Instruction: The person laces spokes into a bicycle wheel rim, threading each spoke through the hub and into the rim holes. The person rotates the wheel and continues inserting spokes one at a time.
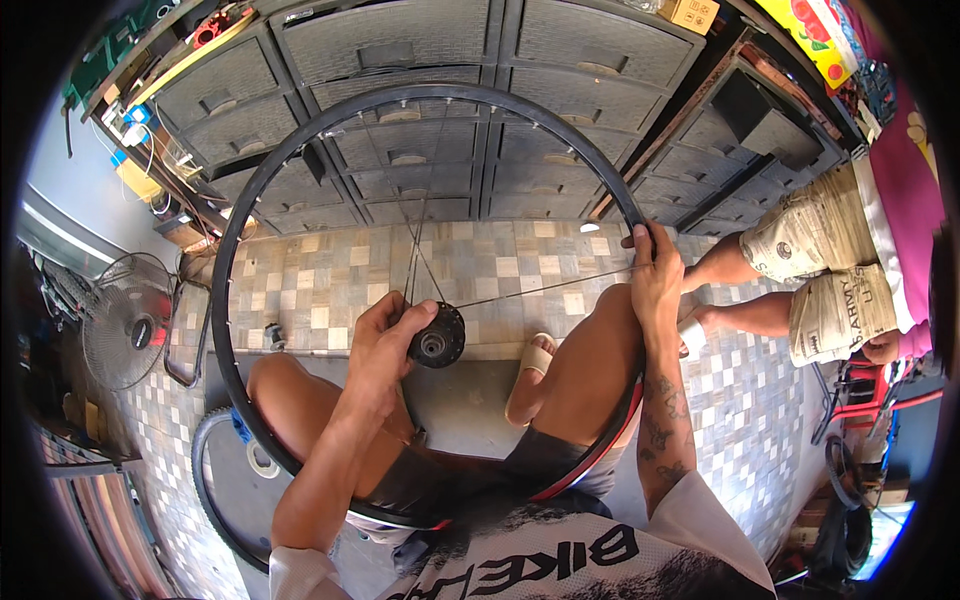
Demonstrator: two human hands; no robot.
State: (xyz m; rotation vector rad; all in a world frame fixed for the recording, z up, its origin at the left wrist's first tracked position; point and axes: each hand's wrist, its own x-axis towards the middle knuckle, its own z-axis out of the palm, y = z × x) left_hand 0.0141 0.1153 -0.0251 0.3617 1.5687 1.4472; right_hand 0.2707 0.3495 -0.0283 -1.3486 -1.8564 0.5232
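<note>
A large black bicycle rim [221, 280] stands tilted across my lap, its lower part against my thighs and body. Inside the ring, my left hand [385, 345] is closed on a black wheel hub [437, 336], the thumb on its upper edge. Several thin spokes [418, 240] run from the hub toward the far side of the rim. One more spoke [545, 289] stretches rightward from the hub to my right hand [656, 268]. That hand is wrapped round the rim's right side, and the spoke's outer end is hidden at the fingers.
Grey drawer cabinets [400, 60] line the far side. A fan [130, 320] stands at left, near a tyre [205, 480] on the floor. Another person [830, 270] in patterned shorts stands close at right. A small dark part [274, 336] lies on the tiled floor [480, 250].
</note>
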